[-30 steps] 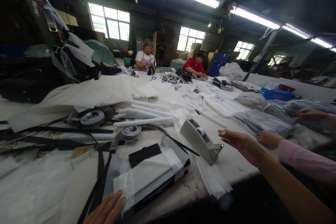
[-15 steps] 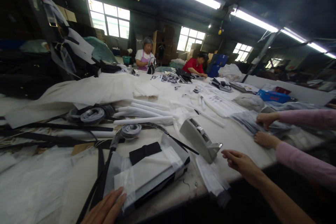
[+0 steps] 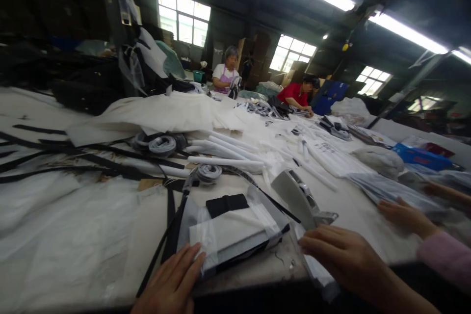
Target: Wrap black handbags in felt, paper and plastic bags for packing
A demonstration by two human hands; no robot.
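Evidently, steadying is the step in hand: our left hand (image 3: 172, 279) rests, grip spread, on the wrapped package (image 3: 230, 228), clasping nothing; whether our right hand (image 3: 342, 255), beside the tape dispenser (image 3: 292, 189), pinches anything we cannot tell. Next, we probably need the package kept flat. Beyond, white rolls (image 3: 224, 161) litter the table (image 3: 355, 218), then co-workers (image 3: 225, 78) and bright windows (image 3: 184, 17).

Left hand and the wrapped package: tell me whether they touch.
Touching. The head view shows the left hand with its fingers laid over the near left end of the wrapped package, no gap visible.
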